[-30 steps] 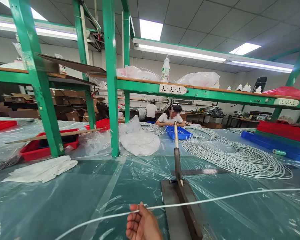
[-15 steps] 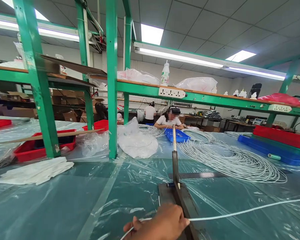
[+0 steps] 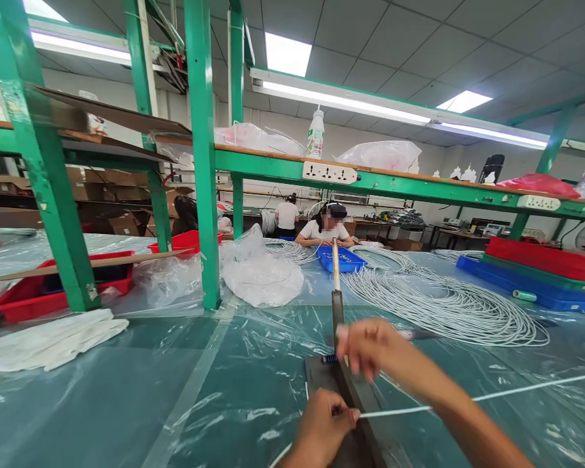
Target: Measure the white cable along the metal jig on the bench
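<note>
My left hand [image 3: 322, 421] pinches a thin white cable [image 3: 400, 412] at the bottom middle, close against the dark metal bar of a lever-arm cutter [image 3: 318, 377]. From those fingertips the cable runs right, passing behind my right forearm and out of view. A short piece also shows left of my left wrist. My right hand [image 3: 368, 348] hangs over the cutter, beside its upright lever [image 3: 338, 318]. Its fingers are loosely bent, apart and blurred, with nothing seen in them; whether they touch the lever I cannot tell. Part of the cutter's base is hidden by my hands.
Coiled white cable [image 3: 448, 305] lies behind on the right, near stacked blue and red trays [image 3: 531, 283]. A plastic bag [image 3: 263, 279], a white cloth [image 3: 53, 341] and a red tray [image 3: 14, 302] are left. Green posts [image 3: 202, 162] hold a shelf. A person [image 3: 324, 231] sits opposite.
My right hand has come in from the right, over the cutter. My left hand still pinches the cable by the bar. The whole view has shifted slightly.
</note>
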The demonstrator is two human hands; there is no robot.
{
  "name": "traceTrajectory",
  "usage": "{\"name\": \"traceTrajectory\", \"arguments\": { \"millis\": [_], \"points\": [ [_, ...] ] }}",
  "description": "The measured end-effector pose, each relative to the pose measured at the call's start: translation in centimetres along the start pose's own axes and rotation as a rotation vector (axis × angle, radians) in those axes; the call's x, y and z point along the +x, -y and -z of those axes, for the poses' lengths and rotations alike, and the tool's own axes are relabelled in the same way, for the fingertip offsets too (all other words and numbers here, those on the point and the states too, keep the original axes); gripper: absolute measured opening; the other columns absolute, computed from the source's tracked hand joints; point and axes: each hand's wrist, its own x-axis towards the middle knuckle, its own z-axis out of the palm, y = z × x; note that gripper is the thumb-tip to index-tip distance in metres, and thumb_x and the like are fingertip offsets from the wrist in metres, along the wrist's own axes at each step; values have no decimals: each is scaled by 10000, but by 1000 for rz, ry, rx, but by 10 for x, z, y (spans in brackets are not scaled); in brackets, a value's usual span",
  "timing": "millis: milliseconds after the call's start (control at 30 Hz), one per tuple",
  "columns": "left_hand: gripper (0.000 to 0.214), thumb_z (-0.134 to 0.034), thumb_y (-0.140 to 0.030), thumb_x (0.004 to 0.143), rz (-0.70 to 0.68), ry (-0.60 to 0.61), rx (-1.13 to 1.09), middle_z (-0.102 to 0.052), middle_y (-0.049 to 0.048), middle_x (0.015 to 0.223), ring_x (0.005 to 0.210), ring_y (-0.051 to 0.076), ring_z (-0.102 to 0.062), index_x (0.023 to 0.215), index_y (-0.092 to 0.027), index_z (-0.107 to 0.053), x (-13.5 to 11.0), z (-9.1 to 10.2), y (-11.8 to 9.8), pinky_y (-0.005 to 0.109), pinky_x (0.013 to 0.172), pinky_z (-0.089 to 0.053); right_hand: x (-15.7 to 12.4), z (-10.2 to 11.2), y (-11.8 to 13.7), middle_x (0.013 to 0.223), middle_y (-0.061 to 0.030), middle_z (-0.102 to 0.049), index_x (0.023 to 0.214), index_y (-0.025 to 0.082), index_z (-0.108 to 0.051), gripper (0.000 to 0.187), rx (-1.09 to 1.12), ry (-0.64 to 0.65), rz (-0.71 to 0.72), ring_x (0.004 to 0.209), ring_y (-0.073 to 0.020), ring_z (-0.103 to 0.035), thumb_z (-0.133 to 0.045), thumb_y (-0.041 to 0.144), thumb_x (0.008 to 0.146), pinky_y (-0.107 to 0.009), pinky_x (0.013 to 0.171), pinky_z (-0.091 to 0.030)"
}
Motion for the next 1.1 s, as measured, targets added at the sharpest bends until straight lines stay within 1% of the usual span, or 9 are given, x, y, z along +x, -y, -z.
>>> {"name": "traceTrajectory", "arguments": {
  "millis": [67, 133, 300, 500, 600, 733, 900, 1000, 1100],
  "points": [
    [205, -575, -308, 743, 14, -42, 27, -518, 6, 629, 667, 149, -451, 696, -126, -658, 3, -1, 5, 235, 590, -287, 41, 30, 13, 601, 30, -535, 723, 148, -595, 248, -119, -390, 30, 389, -36, -416, -499, 356, 819, -180, 417, -302],
    [183, -585, -294, 723, 27, -59, 54, -541, 23, 663, 689, 165, -472, 695, -128, -656, 7, -1, 9, 243, 595, -296, 88, 51, 11, 639, 32, -509, 797, 132, -563, 173, -135, -524, -4, 402, -30, -406, -480, 276, 848, -176, 415, -290],
    [176, -573, -272, 704, 56, -41, 83, -546, 42, 629, 646, 176, -513, 639, -128, -650, 13, 0, 11, 252, 540, -276, 163, 60, -10, 747, -1, -532, 1021, 122, -504, 296, 0, -505, -173, 470, -60, -444, -470, 379, 878, -204, 441, -392],
    [138, -586, -272, 695, 80, -126, 133, -587, 62, 735, 733, 199, -541, 684, -144, -637, 9, -3, 6, 274, 609, -310, 175, 46, -1, 697, 4, -499, 964, 132, -479, 462, 235, -437, -264, 456, -74, -445, -327, 560, 879, -243, 469, -439],
    [128, -586, -256, 695, 95, -138, 135, -587, 58, 719, 713, 192, -541, 656, -143, -631, 6, -3, 1, 271, 599, -307, 152, 53, 17, 696, 4, -506, 895, 163, -456, 468, 347, -428, -233, 432, -71, -448, -262, 589, 874, -231, 460, -435],
    [111, -587, -231, 701, 92, -173, 128, -587, 46, 733, 716, 177, -535, 647, -141, -623, 0, -4, -6, 258, 590, -295, 77, 63, 43, 728, 0, -557, 867, 200, -452, 446, 512, -378, -204, 495, -87, -530, -211, 575, 885, -197, 458, -447],
    [95, -595, -214, 712, 74, -201, 129, -581, 29, 723, 712, 155, -524, 663, -138, -625, -5, -5, -11, 243, 599, -290, -45, 46, 43, 777, -29, -601, 727, 149, -563, 195, 546, -299, -318, 454, -48, -510, -642, 325, 753, -115, 384, -399],
    [104, -600, -218, 718, 51, -204, 141, -573, 25, 707, 712, 154, -520, 655, -139, -626, -5, -3, -12, 239, 589, -277, -96, 25, 27, 932, -80, -619, 982, 169, -623, 437, 506, -361, -384, 499, -79, -546, -777, 267, 584, -145, 380, -423],
    [140, -600, -244, 730, 39, -200, 152, -561, 23, 684, 684, 152, -513, 642, -138, -622, -6, -2, -13, 238, 554, -247, -120, 9, 13, 737, -41, -615, 1128, 195, -543, 603, 544, -418, -427, 476, -107, -535, -778, 249, 575, -182, 387, -449]
  ]
}}
